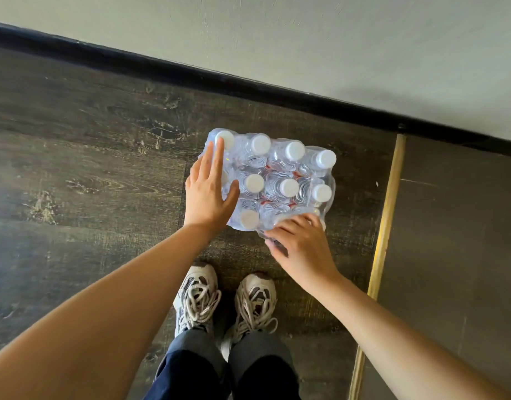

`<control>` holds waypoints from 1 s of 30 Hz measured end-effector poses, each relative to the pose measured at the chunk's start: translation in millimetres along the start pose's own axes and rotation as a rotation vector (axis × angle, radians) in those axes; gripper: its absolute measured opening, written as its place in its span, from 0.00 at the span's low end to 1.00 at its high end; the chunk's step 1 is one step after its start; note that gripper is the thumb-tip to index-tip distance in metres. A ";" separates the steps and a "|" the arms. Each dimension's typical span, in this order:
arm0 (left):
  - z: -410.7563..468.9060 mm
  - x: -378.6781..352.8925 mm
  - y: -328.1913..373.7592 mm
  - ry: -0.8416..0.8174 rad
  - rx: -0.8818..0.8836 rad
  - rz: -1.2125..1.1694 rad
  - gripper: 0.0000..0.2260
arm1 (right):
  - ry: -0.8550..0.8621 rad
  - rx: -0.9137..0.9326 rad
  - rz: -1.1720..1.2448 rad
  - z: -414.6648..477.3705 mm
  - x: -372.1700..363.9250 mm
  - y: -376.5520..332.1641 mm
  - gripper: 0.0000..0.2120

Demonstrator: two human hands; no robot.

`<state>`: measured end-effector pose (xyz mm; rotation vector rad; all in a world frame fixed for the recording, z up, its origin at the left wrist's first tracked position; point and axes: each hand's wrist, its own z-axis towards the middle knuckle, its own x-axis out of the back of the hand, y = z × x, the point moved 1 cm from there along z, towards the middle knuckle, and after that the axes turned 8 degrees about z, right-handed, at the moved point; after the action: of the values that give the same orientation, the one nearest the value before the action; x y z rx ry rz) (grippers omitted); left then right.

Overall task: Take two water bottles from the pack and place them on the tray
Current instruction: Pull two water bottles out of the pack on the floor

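Note:
A shrink-wrapped pack of water bottles with white caps stands on the dark wooden floor near the wall. My left hand lies flat with spread fingers on the pack's left side, covering some caps. My right hand has its fingers curled into the plastic wrap at the pack's near right corner, pinching the film. Several bottles stand upright in rows inside the wrap. No tray is in view.
My two feet in pale laced sneakers stand just in front of the pack. A black baseboard and a pale wall run diagonally behind it. A brass floor strip divides the wood from a dark surface at right.

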<state>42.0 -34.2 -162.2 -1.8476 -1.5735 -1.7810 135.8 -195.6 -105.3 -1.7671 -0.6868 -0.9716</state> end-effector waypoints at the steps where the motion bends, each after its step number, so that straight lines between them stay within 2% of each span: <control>1: -0.2 0.2 0.4 0.005 -0.002 0.002 0.32 | -0.047 -0.022 -0.005 -1.8 -1.6 -2.8 0.08; 3: 0.1 0.7 0.5 0.010 -0.007 0.008 0.32 | -0.124 -0.044 -0.009 -6.9 -2.4 -8.0 0.13; 5: 0.1 0.7 0.7 0.014 -0.010 0.011 0.32 | -0.113 -0.024 0.037 -9.8 1.2 -12.5 0.14; 10: -0.2 -0.3 0.2 0.024 -0.014 0.025 0.31 | 0.140 -0.067 0.155 35.3 20.3 -15.7 0.09; 14: 0.1 -1.7 -0.9 0.014 -0.012 0.021 0.32 | -0.052 -0.212 0.053 87.5 14.6 -13.4 0.17; 19: -0.1 -1.7 -2.9 0.034 -0.009 -0.005 0.31 | -0.172 -0.213 0.039 104.0 -4.0 -16.1 0.20; 24: -1.6 2.2 -0.6 0.000 -0.010 -0.028 0.32 | -0.158 -0.249 0.120 103.2 3.2 -18.1 0.17; 30: -14.7 24.5 -2.0 -0.188 0.001 -0.070 0.39 | -0.023 -0.249 0.185 89.0 76.0 -56.2 0.12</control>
<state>25.1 -29.7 -139.6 -2.0367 -1.7228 -1.6758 158.0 -90.4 -32.6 -2.0223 -0.4204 -0.9423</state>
